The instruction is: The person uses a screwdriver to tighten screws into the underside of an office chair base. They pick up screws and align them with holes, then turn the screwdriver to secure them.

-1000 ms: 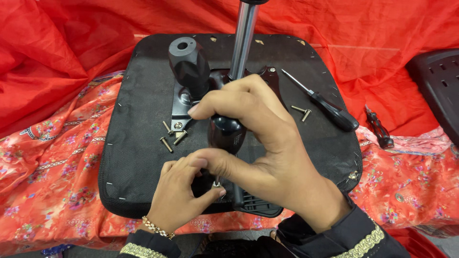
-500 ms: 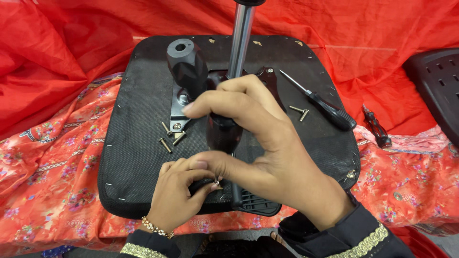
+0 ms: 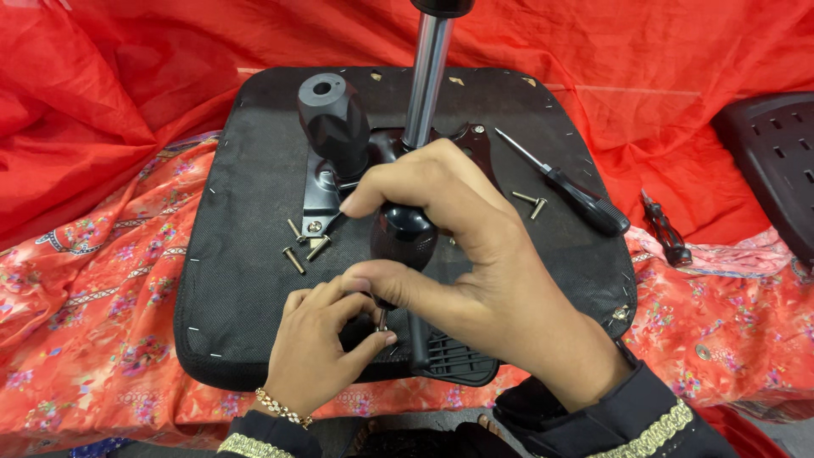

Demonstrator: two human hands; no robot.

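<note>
Red cloth (image 3: pixel 102 102) fills the left of the frame, plain at the upper left and flower-patterned toward the lower left. On it, in the middle, lies an upturned black seat pad (image 3: pixel 246 254). Left of centre on the pad, a few loose brass screws (image 3: pixel 303 246) lie just beside a black metal mounting plate (image 3: pixel 322 191), and a chunky black knob (image 3: pixel 333 123) stands above them in the upper middle.

At the lower centre, the left hand (image 3: pixel 318 348) is curled narrow, its fingertips pinching a small screw (image 3: pixel 381 321) at the tip of the tool. Just above, the right hand (image 3: pixel 475 263) is wrapped around the rounded black handle of a screwdriver (image 3: pixel 403 233), which stands upright with its tip pointing down onto that screw. Beneath the hands, a black ribbed plastic part (image 3: pixel 458 360) shows at the pad's lower edge. A shiny steel column (image 3: pixel 426 76) rises from the plate to the top centre.

Right of the hands, two more screws (image 3: pixel 531 202) lie on the pad, near a second screwdriver (image 3: pixel 564 182) lying slantwise. Further right, a small dark tool (image 3: pixel 666 229) rests on the cloth, and a black perforated panel (image 3: pixel 776 170) sits at the right edge.
</note>
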